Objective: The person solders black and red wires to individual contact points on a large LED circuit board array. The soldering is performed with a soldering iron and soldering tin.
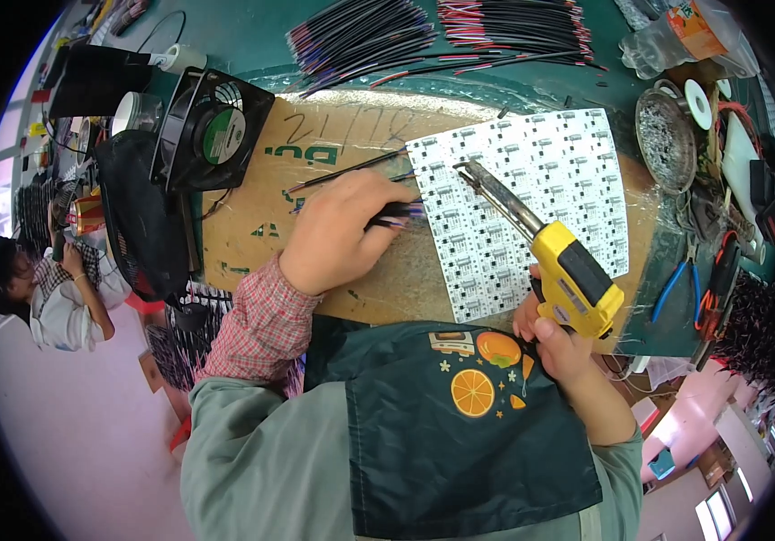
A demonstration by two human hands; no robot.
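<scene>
My left hand [344, 227] is closed on several dark thin wires [395, 213], their ends reaching the left edge of a white circuit board panel [460, 270]. The panel carries rows of small black and grey parts. My right hand [557, 343] grips a yellow and black soldering gun [586, 287] from below. Its metal tip [473, 173] points up and left over the panel; whether it touches the board I cannot tell. One loose black wire [347, 171] lies beyond my left hand, its end near the panel's edge. Panel and wires lie on a brown cardboard sheet [252, 194].
Two bundles of black wires [360, 41] lie at the back of the green table. A black fan [212, 135] stands at the left. On the right are a round metal dish [667, 135], a plastic bottle [689, 41] and blue-handled pliers [678, 284]. Another person [54, 279] sits far left.
</scene>
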